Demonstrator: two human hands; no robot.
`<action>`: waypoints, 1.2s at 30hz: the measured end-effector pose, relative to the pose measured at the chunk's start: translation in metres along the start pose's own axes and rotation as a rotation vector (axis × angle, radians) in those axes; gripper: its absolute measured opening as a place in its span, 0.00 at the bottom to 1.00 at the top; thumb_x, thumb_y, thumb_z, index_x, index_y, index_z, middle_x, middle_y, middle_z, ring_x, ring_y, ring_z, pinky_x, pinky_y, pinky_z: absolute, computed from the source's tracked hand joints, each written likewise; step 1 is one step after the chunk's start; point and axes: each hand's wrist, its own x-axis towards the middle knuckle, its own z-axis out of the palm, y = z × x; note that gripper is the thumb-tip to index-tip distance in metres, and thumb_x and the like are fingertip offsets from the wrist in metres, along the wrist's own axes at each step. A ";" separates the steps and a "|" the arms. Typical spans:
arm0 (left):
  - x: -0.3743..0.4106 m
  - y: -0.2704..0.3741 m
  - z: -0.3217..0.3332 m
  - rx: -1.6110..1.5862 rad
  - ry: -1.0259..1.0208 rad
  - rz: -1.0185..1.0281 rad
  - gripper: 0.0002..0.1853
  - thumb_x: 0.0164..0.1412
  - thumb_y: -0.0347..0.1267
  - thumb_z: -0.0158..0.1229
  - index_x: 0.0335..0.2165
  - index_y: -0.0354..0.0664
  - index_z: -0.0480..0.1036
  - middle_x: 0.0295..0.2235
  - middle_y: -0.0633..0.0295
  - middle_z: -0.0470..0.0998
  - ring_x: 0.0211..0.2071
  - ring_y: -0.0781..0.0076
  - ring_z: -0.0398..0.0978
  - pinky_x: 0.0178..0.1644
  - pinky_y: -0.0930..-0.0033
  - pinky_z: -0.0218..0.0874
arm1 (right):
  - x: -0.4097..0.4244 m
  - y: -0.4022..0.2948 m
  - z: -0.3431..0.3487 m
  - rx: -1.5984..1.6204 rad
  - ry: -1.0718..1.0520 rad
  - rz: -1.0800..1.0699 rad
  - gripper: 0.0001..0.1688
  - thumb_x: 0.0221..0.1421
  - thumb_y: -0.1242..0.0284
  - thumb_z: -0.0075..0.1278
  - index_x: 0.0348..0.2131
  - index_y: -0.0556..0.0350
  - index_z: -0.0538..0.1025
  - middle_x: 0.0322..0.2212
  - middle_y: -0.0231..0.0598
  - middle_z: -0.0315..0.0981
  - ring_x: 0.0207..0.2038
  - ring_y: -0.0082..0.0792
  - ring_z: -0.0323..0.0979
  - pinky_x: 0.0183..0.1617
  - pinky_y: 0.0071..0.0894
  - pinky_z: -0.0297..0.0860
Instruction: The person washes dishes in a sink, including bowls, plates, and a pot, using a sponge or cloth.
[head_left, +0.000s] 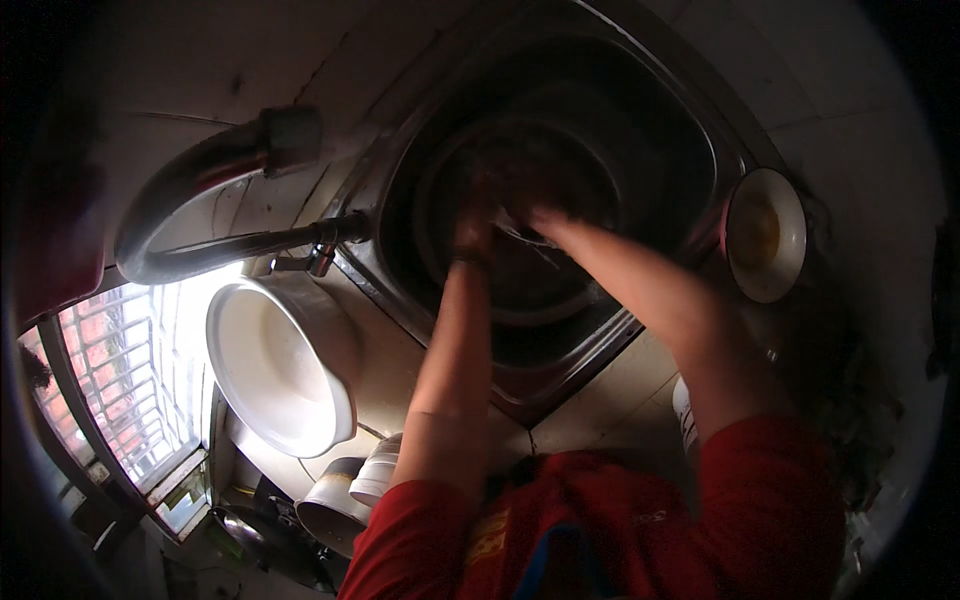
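Note:
Both forearms reach down into a metal sink (667, 105), where a round basin (517, 304) sits in deep shadow. My left hand (474, 214) is low inside the basin, its fingers lost in the dark. Close beside it, my right hand (546, 219) is also in the basin, blurred and dim. Between the two hands shows a pale, thin, streaky thing (517, 227); the dark hides what it is and whether either hand grips it.
A curved metal faucet (187, 161) rises at the sink's left. Below it a large white basin (274, 367) leans on its side, near pots (337, 495) and a barred window (135, 375). An enamel bowl (780, 240) with brownish contents or stain stands right of the sink.

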 end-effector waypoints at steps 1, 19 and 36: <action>-0.001 0.004 0.004 -0.028 -0.039 0.019 0.26 0.60 0.43 0.41 0.52 0.40 0.57 0.50 0.56 0.63 0.51 0.65 0.60 0.50 0.70 0.55 | -0.002 0.012 0.009 -0.045 -0.063 -0.048 0.18 0.54 0.64 0.38 0.40 0.54 0.70 0.38 0.45 0.69 0.41 0.37 0.67 0.44 0.34 0.63; -0.004 0.008 -0.010 0.992 0.022 0.217 0.29 0.60 0.49 0.36 0.52 0.41 0.57 0.48 0.53 0.66 0.49 0.61 0.63 0.51 0.69 0.53 | -0.015 0.043 0.039 -0.041 -0.130 -0.079 0.19 0.58 0.70 0.30 0.45 0.59 0.65 0.40 0.43 0.66 0.44 0.31 0.63 0.49 0.27 0.60; -0.048 0.097 -0.019 1.012 -0.016 0.627 0.29 0.40 0.25 0.46 0.47 0.44 0.65 0.39 0.52 0.73 0.43 0.62 0.70 0.46 0.69 0.60 | 0.017 0.063 -0.067 0.188 -0.222 0.089 0.18 0.55 0.63 0.37 0.39 0.55 0.67 0.36 0.44 0.61 0.40 0.35 0.61 0.43 0.34 0.59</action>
